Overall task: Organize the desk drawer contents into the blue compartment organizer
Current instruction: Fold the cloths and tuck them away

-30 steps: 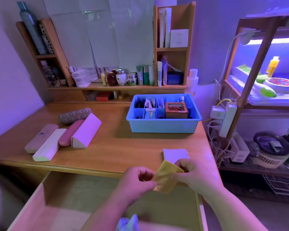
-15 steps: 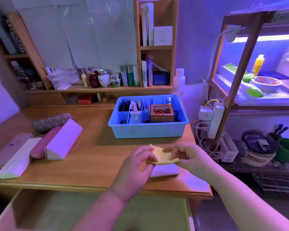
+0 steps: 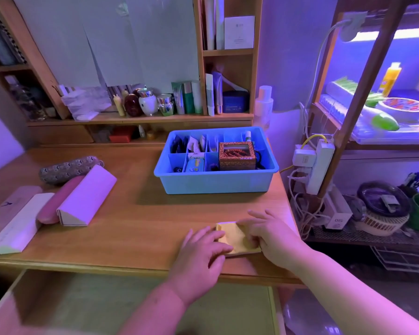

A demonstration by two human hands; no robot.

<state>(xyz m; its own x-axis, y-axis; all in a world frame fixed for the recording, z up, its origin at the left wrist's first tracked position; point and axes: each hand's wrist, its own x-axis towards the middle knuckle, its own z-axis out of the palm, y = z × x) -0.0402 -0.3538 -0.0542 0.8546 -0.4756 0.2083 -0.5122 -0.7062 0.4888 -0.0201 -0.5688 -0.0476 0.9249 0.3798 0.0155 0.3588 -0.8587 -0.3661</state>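
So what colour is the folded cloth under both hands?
Yellow; the folded cloth shows clearly in the head view, flat on the desk.

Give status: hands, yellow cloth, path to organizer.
Left hand and right hand flat, pressing yellow cloth on desk. Not yet in blue organizer. Path clear.

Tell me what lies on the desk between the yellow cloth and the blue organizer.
Nothing: in the head view, only bare wooden desk lies between the yellow cloth and the blue organizer.

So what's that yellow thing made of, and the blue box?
The yellow thing looks like soft matte cloth or paper; it lies folded flat under both hands. The blue box looks like smooth moulded plastic, with a rolled rim and a slight sheen.
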